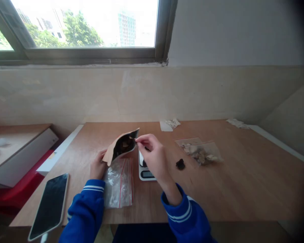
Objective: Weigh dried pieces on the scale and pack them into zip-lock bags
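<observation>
My left hand (97,165) grips the lower left side of a tan paper pouch (110,155), tilted with its mouth open toward me. Dark pieces (125,144) show inside it. At the right corner of that mouth, my right hand (153,153) has thumb and forefinger pinched together; whether they hold a small piece or the pouch edge I cannot tell. Beneath this hand is a white digital scale (142,173), partly covered, with something dark on its plate. Clear zip bags with red seals (119,189) lie below the pouch.
A dark, crumpled-looking piece (180,164) lies right of the scale. Beyond it is a zip bag of pale brown pieces (202,155). A phone (50,206) with a cable overhangs the front left table edge. White scraps (172,124) lie along the back edge, below the window.
</observation>
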Demonstrator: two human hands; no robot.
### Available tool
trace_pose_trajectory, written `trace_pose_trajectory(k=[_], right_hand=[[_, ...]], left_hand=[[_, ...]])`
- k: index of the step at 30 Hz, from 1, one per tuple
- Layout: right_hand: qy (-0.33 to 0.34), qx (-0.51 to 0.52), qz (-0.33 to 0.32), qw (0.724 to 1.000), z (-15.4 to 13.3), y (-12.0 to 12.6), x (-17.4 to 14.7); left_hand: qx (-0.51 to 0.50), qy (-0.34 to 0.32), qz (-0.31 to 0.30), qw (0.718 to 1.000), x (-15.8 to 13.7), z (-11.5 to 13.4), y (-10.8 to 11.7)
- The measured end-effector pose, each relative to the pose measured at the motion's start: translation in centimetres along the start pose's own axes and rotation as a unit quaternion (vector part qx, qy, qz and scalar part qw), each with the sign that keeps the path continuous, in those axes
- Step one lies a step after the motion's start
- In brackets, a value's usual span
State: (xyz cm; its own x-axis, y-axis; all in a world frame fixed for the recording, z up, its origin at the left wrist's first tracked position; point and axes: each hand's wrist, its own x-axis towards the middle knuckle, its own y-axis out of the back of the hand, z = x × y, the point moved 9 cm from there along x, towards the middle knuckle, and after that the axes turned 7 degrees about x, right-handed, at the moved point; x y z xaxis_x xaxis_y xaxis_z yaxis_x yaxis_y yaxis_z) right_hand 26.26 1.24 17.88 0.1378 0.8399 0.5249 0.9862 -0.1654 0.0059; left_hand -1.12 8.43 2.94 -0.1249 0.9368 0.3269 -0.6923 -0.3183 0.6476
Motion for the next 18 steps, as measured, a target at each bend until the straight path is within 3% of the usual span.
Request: trace_pose_trajectory(k=[3, 6, 9, 12, 18], right_hand=[[-0.053, 0.074, 0.13, 0.987, 3.7, 5.5, -0.8], [-0.133, 0.071, 0.193, 0.97, 10.1, 9.8, -2.6], [-0.179, 0.044, 0.212, 0.96, 15.0, 12.2, -4.4], [-0.194, 0.047, 0.167, 0.965, 17.0, 11.6, -4.7], [-0.135, -0.078, 0.076, 0.985, 15.5, 9.3, -3.3]], left_hand=[[0.044, 0.02, 0.013, 0.999, 0.3, -0.7, 0.4], [0.074, 0.051, 0.018, 0.996, 0.4, -1.6, 0.7], [0.113, 0.089, 0.021, 0.989, 0.4, -2.2, 1.0], [0.13, 0.09, 0.034, 0.987, 0.4, -2.2, 1.3], [0.119, 0.041, 0.138, 0.982, 0.2, -1.0, 3.1]])
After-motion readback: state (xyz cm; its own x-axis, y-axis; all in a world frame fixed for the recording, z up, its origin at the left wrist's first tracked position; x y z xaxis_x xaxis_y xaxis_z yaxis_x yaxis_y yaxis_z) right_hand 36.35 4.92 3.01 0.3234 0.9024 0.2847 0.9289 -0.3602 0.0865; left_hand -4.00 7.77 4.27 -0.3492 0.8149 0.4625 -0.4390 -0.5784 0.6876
